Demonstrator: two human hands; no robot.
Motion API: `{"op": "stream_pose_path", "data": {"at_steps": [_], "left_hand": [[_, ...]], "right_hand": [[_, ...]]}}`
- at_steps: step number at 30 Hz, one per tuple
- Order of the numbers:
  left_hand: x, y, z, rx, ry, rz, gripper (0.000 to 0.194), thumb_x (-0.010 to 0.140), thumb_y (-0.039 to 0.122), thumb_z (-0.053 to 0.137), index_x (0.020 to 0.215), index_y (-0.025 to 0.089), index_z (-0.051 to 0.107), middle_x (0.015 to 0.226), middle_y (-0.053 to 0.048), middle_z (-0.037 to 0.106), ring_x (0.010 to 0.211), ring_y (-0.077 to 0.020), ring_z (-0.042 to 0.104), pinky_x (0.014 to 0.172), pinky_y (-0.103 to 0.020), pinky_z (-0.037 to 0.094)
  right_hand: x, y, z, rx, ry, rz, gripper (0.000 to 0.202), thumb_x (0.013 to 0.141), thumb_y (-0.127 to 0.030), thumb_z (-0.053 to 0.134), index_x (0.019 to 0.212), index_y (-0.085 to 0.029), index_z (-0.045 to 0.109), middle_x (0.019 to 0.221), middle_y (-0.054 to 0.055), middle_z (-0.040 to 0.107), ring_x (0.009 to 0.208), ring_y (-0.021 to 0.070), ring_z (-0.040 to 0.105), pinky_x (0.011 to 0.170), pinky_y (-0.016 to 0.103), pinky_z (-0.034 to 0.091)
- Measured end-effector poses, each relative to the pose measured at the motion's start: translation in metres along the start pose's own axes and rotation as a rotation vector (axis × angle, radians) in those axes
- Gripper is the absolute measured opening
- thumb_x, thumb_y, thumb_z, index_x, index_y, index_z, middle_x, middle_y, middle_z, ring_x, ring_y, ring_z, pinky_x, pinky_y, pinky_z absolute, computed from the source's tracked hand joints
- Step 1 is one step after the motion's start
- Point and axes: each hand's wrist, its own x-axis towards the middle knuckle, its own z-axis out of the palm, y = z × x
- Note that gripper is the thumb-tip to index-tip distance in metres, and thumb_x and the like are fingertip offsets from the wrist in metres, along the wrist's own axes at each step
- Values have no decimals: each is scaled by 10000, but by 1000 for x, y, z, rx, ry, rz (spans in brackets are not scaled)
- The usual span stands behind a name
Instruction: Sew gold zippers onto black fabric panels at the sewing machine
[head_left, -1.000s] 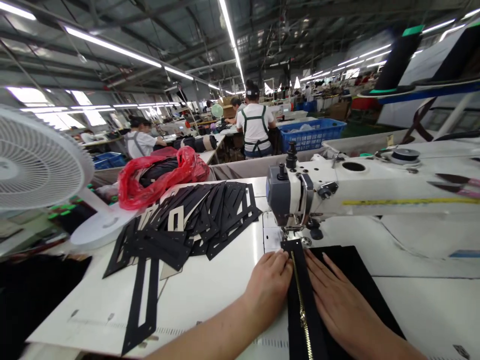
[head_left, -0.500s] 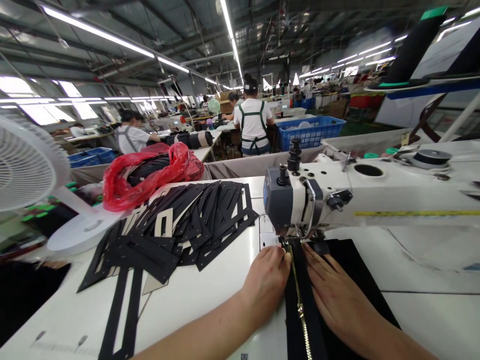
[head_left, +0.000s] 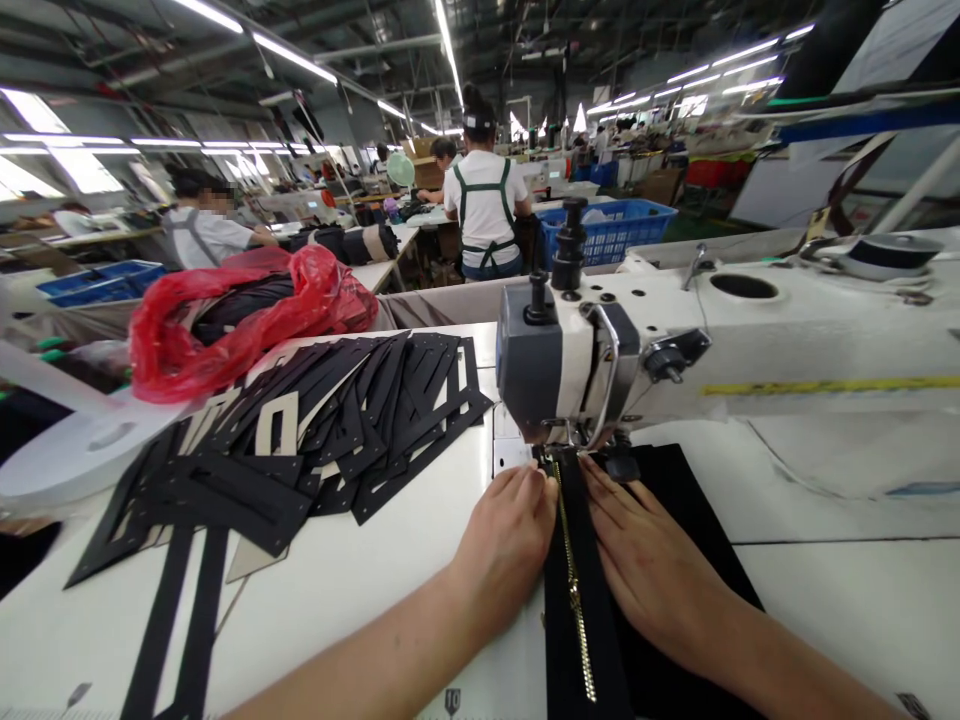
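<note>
A gold-toothed zipper (head_left: 576, 605) on black tape runs lengthwise up to the presser foot of the white and grey sewing machine (head_left: 529, 365). My left hand (head_left: 510, 545) is closed at the zipper's left edge, its fingertips pinched just in front of the foot. On the other side, my right hand (head_left: 649, 560) lies flat with fingers stretched forward, pressing on the black strip beside the teeth. A wider black fabric piece (head_left: 694, 520) spreads beneath and to the right of that hand. The needle point is hidden behind the foot and fingers.
Black frame-shaped pieces (head_left: 375, 425) lie heaped on the left of the white table (head_left: 352, 610). Behind them sits a red plastic bag (head_left: 322, 290) with dark contents. A white fan base (head_left: 67, 440) stands far left. People work at tables beyond, near a blue basket (head_left: 607, 235).
The view has shifted, so the machine, heap and hands appear farther left and slightly higher. The zipper's lower end now shows. Both hands keep nearly the same position at the presser foot.
</note>
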Motion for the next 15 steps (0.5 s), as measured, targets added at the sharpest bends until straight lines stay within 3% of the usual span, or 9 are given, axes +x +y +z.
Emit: {"op": "stream_pose_path", "data": {"at_steps": [7, 15], "left_hand": [[-1, 0, 2, 31, 10, -5, 211, 896, 64, 354, 1030, 105, 512, 931, -107, 554, 936, -228, 554, 818, -383, 509], [-1, -1, 1, 64, -19, -2, 223, 901, 71, 343, 1048, 105, 507, 916, -96, 542, 904, -221, 563, 788, -387, 519]], "right_hand": [[1, 0, -2, 39, -85, 43, 496, 880, -150, 356, 1374, -103, 348, 1367, 144, 429, 1312, 227, 304, 1071, 466, 267], [1, -2, -3, 109, -65, 54, 468, 897, -179, 339, 1360, -119, 378, 1391, 140, 396, 1330, 234, 266, 1073, 483, 253]]}}
